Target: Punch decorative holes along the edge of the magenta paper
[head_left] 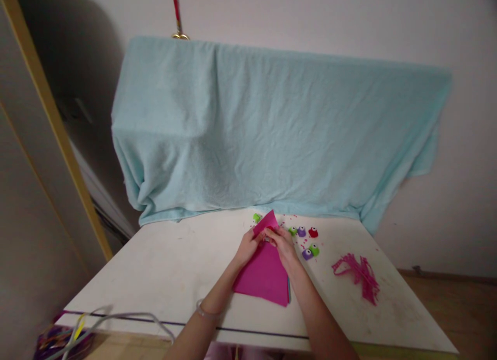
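My left hand [248,245] and my right hand [284,246] are closed together near the far end of a stack of pink paper [264,274]. Between my fingertips is a small red craft punch [271,229], partly covered by my fingers. A pink sheet [267,219] stands up at an angle just beyond them, and my left fingers pinch its side. To the right of my right hand lie several small craft punches with round white tops, among them a purple one [302,231], a red one [312,232] and a green one [314,249].
Tiny pink paper bits dot the white table [155,267] around the punches. Another green punch [257,218] lies behind my left hand. A tangle of pink paper scraps [359,276] is at right. A light blue cloth [279,132] hangs behind; a grey cable [128,315] crosses the front left edge.
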A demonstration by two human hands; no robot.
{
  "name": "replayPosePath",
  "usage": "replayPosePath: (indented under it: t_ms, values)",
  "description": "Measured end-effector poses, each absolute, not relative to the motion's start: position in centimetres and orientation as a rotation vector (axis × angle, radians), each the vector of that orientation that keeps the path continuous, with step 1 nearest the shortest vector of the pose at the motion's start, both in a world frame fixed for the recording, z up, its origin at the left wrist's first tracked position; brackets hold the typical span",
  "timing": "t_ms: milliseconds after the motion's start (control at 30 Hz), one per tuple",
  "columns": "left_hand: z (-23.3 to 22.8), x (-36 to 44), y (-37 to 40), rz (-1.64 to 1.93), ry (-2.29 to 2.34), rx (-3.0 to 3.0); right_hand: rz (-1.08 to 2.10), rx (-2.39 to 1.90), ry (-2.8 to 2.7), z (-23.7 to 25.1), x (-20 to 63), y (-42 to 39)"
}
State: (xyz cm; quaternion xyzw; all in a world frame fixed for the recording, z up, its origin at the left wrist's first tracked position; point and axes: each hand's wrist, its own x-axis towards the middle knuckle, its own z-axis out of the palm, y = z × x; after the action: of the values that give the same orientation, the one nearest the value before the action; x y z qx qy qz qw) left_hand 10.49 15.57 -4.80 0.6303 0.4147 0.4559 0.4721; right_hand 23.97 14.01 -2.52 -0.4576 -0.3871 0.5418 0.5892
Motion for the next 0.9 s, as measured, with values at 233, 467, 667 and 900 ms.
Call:
replayPosePath:
  t_ms: [233, 467, 667, 900]
  values:
    - [-4.0, 10.7, 15.1, 1.12, 0.997, 1.584, 1.289, -1.049, -0.901, -2.7, 24.0, 14.3]
    - [-3.8, 10.7, 15.0, 1.181, 1.055, 1.543, 1.322, -1.038, -0.965, -1.9, 24.4, 14.1]
    - [-3.8, 10.5, 15.0, 1.212, 1.136, 1.542, 1.328, -1.009, -1.042, -1.6, 24.2, 14.0]
    - [-3.0, 10.3, 14.6, 1.322, 1.157, 1.551, 1.327, -0.939, -1.028, -1.6, 23.8, 13.7]
